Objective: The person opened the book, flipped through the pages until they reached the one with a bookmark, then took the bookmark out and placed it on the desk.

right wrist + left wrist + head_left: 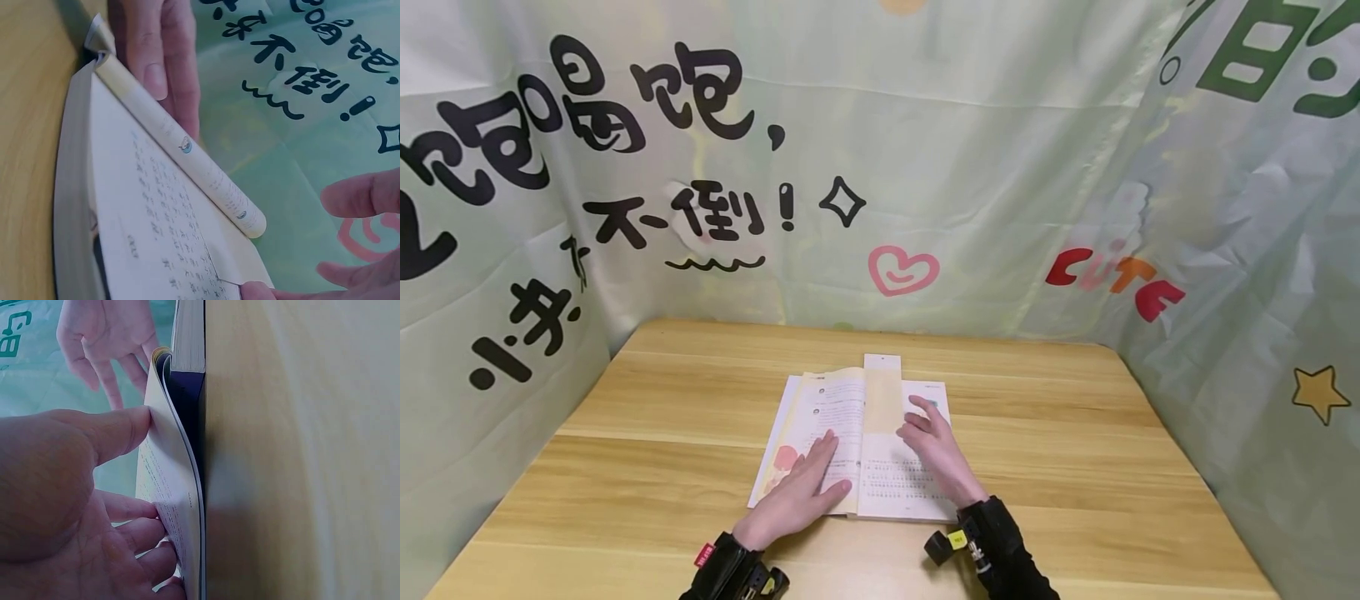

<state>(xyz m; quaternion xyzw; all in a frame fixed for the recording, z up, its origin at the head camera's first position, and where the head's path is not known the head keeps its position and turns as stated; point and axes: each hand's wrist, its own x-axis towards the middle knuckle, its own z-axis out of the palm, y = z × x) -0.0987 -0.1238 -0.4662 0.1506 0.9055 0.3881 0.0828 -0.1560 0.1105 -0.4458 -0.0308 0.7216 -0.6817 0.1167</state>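
Observation:
An open book (891, 492) with printed pages lies on the wooden table. Along its right page, beside the spine, is a long cream bookmark (882, 404) whose white top end sticks out past the book's upper edge. My left hand (797, 493) rests on the left page with its fingers extended. Over the right page hovers my right hand (936, 450), fingers loosely bent, just right of the bookmark. In the right wrist view one fingertip (256, 291) is close to the bookmark's edge; I cannot tell whether it touches. Nothing is gripped by either hand.
The light wooden table (1060, 450) extends around the book on all sides. A pale green cloth (970, 183) with printed lettering and a pink heart hangs behind and at both sides. Black wrist mounts (1000, 542) sit on both forearms.

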